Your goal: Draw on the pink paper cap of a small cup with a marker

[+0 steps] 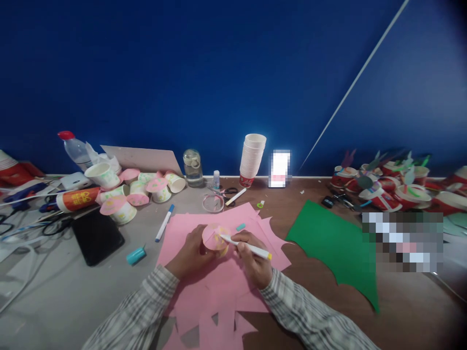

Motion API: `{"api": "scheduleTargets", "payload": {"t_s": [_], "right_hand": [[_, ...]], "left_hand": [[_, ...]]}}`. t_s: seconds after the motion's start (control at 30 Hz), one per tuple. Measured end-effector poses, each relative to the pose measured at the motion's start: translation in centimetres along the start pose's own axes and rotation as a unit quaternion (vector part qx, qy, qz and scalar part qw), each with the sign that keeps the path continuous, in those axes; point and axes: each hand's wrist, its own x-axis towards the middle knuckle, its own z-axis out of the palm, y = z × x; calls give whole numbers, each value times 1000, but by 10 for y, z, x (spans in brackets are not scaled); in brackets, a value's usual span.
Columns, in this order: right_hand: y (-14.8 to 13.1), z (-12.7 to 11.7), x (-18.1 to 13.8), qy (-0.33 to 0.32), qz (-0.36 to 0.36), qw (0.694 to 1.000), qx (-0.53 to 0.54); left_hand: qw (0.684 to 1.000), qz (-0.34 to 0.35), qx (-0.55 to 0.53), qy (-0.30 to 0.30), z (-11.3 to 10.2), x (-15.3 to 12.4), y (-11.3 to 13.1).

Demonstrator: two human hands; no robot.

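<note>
Pink paper disc [215, 236] — above pink sheets [219, 282], pinched in left hand [193, 250]; right hand [253, 260] fingers closed on yellow marker [245, 246], tip on disc. Step: drawing marks — steady support needed.

In front of you stands a deep blue wall [204, 73], plain and evenly lit. A thin pale line [353, 82] runs slanted across it, toward the upper right corner. Below the wall you see the table [408, 311], brown on the right part and grey on the left part.
</note>
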Motion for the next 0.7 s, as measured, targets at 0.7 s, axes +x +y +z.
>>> {"api": "scheduleTargets", "payload": {"t_s": [0.7], "right_hand": [[1,1,0,-16,6,1000,21]], "left_hand": [[995,-10,-85,-46,-5,0,-1]]}}
